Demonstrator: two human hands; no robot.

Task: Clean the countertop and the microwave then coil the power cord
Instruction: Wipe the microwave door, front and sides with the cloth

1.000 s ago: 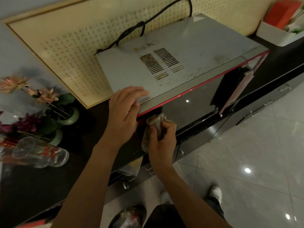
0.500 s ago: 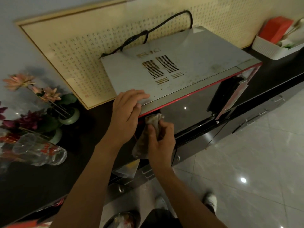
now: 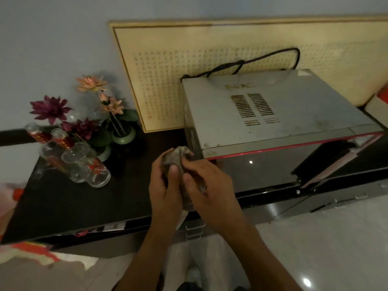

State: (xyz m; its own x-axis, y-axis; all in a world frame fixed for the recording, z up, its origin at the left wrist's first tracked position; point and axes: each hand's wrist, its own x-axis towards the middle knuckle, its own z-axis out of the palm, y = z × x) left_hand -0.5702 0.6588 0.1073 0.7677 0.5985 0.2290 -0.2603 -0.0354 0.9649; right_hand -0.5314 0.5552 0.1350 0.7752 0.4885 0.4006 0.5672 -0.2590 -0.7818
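A silver microwave [image 3: 283,114] with a red trim line and dark glass door stands on the black countertop [image 3: 88,198]. Its black power cord [image 3: 262,59] loops up behind it against the framed panel. Both hands meet just in front of the microwave's left front corner. My left hand [image 3: 165,185] and my right hand [image 3: 205,183] together hold a crumpled grey cloth [image 3: 176,156], whose top pokes out above the fingers and whose tail hangs below.
Artificial flowers in green vases [image 3: 123,137] and glass bottles and a glass [image 3: 84,164] stand on the countertop's left part. A framed text panel [image 3: 168,80] leans on the wall. Drawers [image 3: 195,229] sit under the counter; tiled floor lies below right.
My left hand has left the microwave's top edge and joined my right hand on the cloth. The cloth has come off the door. The view has swung left.
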